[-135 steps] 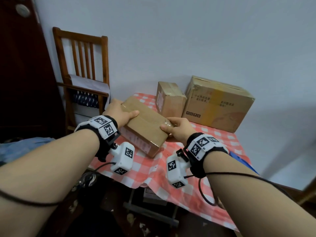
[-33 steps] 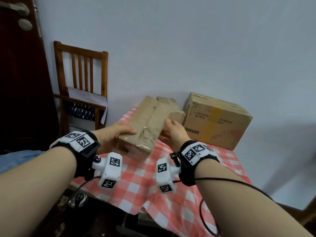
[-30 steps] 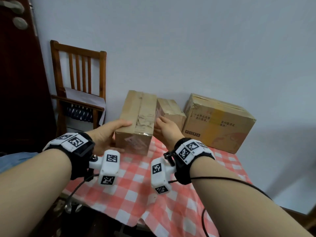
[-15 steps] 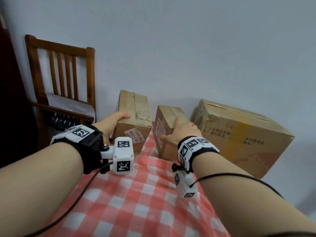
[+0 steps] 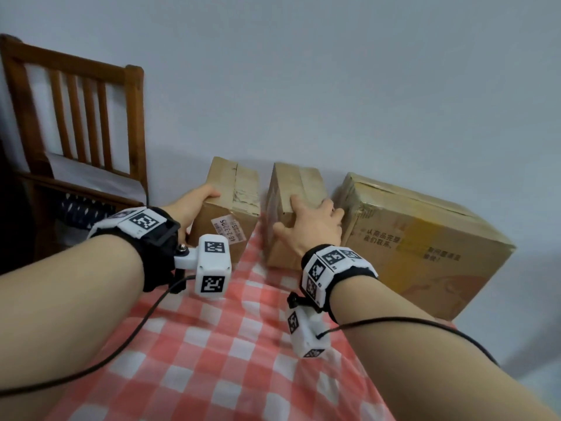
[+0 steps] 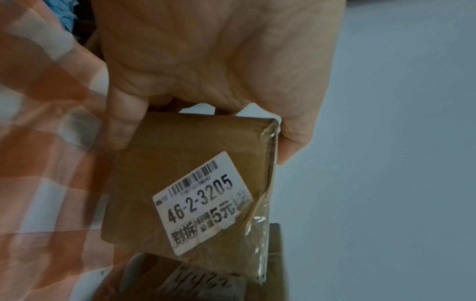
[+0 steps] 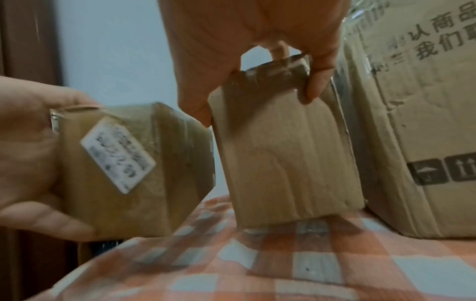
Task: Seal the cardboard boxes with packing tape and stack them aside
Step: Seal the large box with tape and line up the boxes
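Your left hand [image 5: 194,205] grips the brown taped cardboard box with the white printed label [image 5: 226,205] at its left end, fingers curled over the top edge and thumb on the near face. Your right hand [image 5: 312,221] clasps the plain brown cardboard box [image 5: 291,189] from above, thumb on its left face and fingers wrapped over the right edge.

Both boxes stand at the back of the red-and-white checked tablecloth [image 5: 218,344], close to the grey wall. They sit side by side with a narrow gap between them. Each runs its long axis away from you, toward the wall. The plain box lies just beside the large printed cardboard carton [image 5: 425,244] on your right, and your fingertips are wedged into that gap.

In the right wrist view the plain box looks tilted, its near bottom edge seemingly off the cloth; motion blur prevents certainty. The labelled box's underside cannot be made out.

Judgement: the coming move turns on the gap. The labelled box lies directly left of the plain one, axes parallel, so closing them up or stacking needs only a sideways shift. Each hand is already on its own box.
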Available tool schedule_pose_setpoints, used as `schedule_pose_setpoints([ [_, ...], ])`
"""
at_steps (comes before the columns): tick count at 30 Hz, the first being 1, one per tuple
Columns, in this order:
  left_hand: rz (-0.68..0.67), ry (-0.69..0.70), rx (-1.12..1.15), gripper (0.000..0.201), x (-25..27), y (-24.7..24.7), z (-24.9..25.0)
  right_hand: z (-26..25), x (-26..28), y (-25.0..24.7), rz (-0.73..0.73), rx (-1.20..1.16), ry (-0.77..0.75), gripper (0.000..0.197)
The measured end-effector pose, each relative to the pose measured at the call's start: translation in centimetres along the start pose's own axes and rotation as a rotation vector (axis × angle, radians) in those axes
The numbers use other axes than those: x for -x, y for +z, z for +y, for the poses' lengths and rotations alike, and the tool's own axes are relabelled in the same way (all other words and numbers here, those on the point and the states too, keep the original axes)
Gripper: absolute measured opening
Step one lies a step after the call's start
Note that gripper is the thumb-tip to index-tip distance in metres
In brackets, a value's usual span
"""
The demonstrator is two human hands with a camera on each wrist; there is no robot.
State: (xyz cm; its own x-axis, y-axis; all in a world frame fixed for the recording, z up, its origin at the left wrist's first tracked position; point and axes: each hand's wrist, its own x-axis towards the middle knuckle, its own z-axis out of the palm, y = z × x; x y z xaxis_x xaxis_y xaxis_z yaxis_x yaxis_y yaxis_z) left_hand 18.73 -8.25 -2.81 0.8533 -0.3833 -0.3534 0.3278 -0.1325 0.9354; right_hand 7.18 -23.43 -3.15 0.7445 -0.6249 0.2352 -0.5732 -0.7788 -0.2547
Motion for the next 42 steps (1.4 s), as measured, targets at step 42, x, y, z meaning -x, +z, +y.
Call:
schedule_pose_setpoints([
  [42,-0.225,0.24,-1.149,0.041,28.5,10.9,-14.0,17.9,30.5,-8.7,-0.192,0.295,0.464,0.065],
])
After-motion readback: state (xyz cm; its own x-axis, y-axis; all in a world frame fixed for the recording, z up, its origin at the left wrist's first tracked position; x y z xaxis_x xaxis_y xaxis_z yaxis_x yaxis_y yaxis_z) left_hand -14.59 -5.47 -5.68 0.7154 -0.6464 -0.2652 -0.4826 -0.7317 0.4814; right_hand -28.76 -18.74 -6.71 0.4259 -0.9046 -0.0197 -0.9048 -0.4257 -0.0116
